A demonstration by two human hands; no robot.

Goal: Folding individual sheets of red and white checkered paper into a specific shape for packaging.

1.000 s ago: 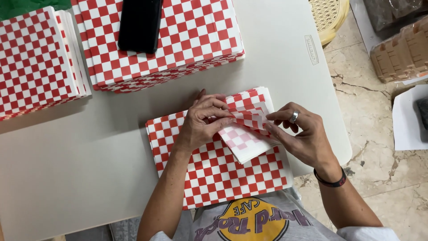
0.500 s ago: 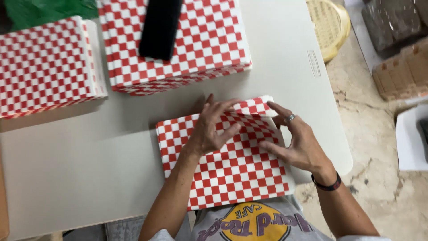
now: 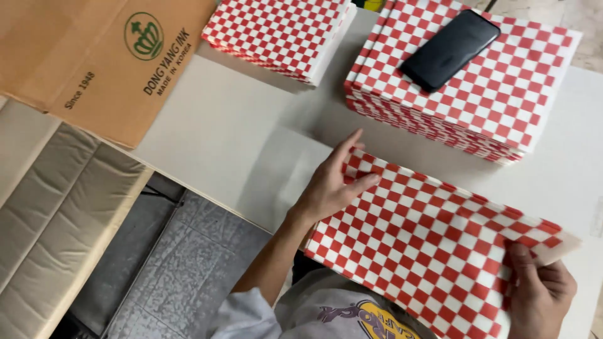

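Checkered paper: 2 stacks (image 3: 483,81), 1 sheet (image 3: 433,245) between 2 hands (image 3: 330,185), apparently.

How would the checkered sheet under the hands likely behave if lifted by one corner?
Probably floppy: the checkered sheet looks paper-thin, and its corner already curls up where the right hand pinches it. Likely very light, since the left hand resting flat seems enough to pin it. It may slide easily on the smooth table.
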